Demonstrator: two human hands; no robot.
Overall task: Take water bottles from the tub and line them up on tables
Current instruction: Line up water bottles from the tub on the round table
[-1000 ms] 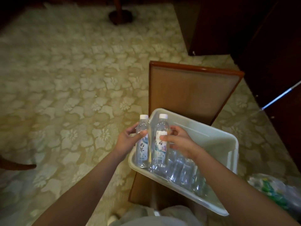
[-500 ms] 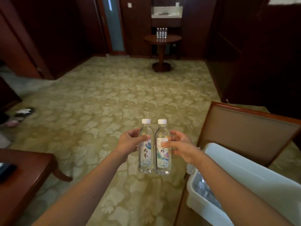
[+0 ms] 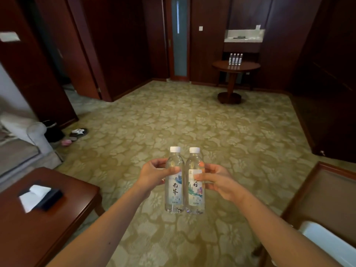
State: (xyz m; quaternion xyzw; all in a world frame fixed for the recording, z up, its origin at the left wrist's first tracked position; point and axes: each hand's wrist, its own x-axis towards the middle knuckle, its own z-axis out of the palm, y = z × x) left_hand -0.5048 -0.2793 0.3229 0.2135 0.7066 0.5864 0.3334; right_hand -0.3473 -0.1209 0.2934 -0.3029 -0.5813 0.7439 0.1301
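Now that both bottles [image 3: 174,189] have left the tub [image 3: 327,241] at four o'clock, our left hand [image 3: 154,174] and right hand [image 3: 219,182] each grip one, ready to carry.

Open carpet [image 3: 192,122] is seen across the frame's middle. It is flanked by a table [image 3: 48,237] at lower left and a chair [image 3: 317,199] at lower right.

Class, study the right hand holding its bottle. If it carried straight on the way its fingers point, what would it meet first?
The other bottle, held by the left hand. The right hand points across at it, and its own bottle looks to be touching it, though depth is unclear.
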